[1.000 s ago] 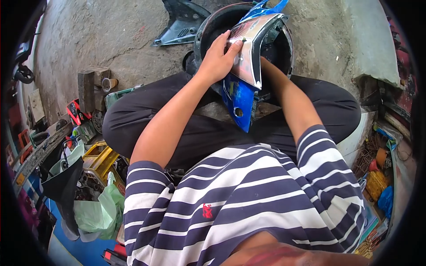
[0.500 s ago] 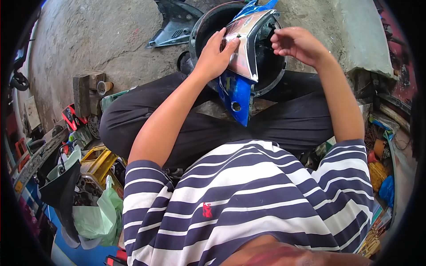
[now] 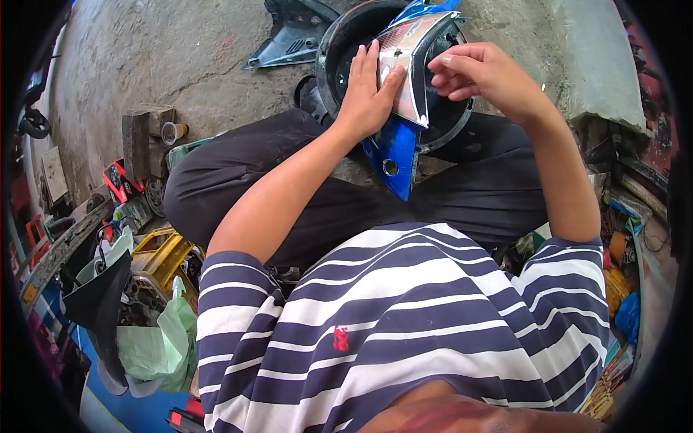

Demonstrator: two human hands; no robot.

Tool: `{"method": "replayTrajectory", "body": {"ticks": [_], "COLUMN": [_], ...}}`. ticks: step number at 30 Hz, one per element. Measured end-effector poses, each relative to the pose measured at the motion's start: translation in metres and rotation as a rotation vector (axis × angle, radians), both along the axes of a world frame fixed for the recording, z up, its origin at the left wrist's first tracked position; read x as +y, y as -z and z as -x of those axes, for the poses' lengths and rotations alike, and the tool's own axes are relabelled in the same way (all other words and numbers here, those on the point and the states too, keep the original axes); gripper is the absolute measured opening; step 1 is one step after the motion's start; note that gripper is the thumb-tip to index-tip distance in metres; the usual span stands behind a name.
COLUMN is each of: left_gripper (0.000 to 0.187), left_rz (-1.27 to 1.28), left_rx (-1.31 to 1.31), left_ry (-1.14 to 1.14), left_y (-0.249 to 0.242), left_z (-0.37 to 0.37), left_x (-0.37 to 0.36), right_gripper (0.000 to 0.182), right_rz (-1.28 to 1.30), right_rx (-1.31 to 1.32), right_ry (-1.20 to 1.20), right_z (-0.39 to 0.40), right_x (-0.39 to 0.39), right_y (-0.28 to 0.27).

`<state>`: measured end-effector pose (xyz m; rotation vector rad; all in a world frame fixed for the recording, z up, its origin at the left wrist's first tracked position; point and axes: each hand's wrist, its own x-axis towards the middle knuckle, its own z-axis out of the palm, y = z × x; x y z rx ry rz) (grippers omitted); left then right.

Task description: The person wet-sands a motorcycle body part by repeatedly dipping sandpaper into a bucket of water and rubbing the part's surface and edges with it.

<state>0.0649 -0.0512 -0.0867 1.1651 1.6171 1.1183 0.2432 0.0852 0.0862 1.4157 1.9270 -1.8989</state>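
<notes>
A blue plastic motorcycle fairing panel (image 3: pixel 395 155) lies slanted across a round black tub (image 3: pixel 456 124) between my legs. Over its middle is a printed, partly see-through sheet (image 3: pixel 411 101) with a dark strip along the right edge. My left hand (image 3: pixel 369 97) rests on the sheet's left side, fingers stretched out and thumb apart. Just off the right edge, over the tub's dark inside, my right hand (image 3: pixel 480 78) has its fingers curled in and thumb near the forefinger. Whether anything small is between those fingers is hidden.
A dark plastic panel (image 3: pixel 292 36) lies on the concrete floor left of the tub. Wooden blocks (image 3: pixel 137 144) and a small cup (image 3: pixel 174 132) stand by my left knee. At lower left are a yellow crate (image 3: pixel 160 258) and a pale green bag (image 3: pixel 170 339). A concrete ledge (image 3: pixel 599 72) is on the right.
My right hand has shifted slightly left, nearer the sheet's dark edge. My left hand stays on the sheet, its fingers now straighter. The whole view has shifted a little.
</notes>
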Motion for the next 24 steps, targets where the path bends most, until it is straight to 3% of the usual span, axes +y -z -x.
{"method": "replayTrajectory", "body": {"ticks": [3, 7, 8, 11, 14, 15, 17, 18, 24], "left_gripper": [0.084, 0.08, 0.079, 0.076, 0.078, 0.082, 0.086, 0.085, 0.071], "left_rz": [-0.004, 0.001, -0.008, -0.025, -0.036, -0.039, -0.035, -0.03, -0.125], "left_rx": [0.038, 0.07, 0.078, 0.103, 0.081, 0.051, 0.011, 0.0, 0.182], "left_ry": [-0.011, -0.008, -0.009, -0.005, 0.01, 0.014, 0.02, 0.02, 0.039], "left_y": [-0.001, -0.005, -0.005, -0.003, -0.002, 0.0, 0.001, -0.002, -0.007], "left_z": [-0.001, 0.001, 0.001, 0.005, 0.01, 0.011, 0.014, 0.014, 0.012], "left_x": [-0.002, -0.001, 0.0, 0.001, 0.003, 0.004, 0.006, 0.006, 0.005], "right_gripper": [0.036, 0.032, 0.028, 0.027, 0.028, 0.03, 0.03, 0.03, 0.027], "right_rz": [-0.006, 0.111, 0.149, 0.056, 0.09, 0.133, 0.216, 0.406, 0.555], "right_rx": [-0.095, -0.316, -0.385, -0.393, -0.196, -0.153, -0.252, -0.283, -0.068], "right_ry": [0.01, 0.009, -0.006, -0.222, -0.017, 0.064, 0.226, 0.362, 0.319], "right_z": [-0.015, -0.021, -0.019, -0.041, -0.045, -0.044, -0.017, -0.011, -0.051], "right_x": [0.013, 0.025, 0.023, 0.028, 0.024, 0.024, 0.014, 0.016, 0.046], "right_y": [0.023, 0.113, 0.14, 0.288, 0.367, 0.371, 0.315, 0.28, 0.189]}}
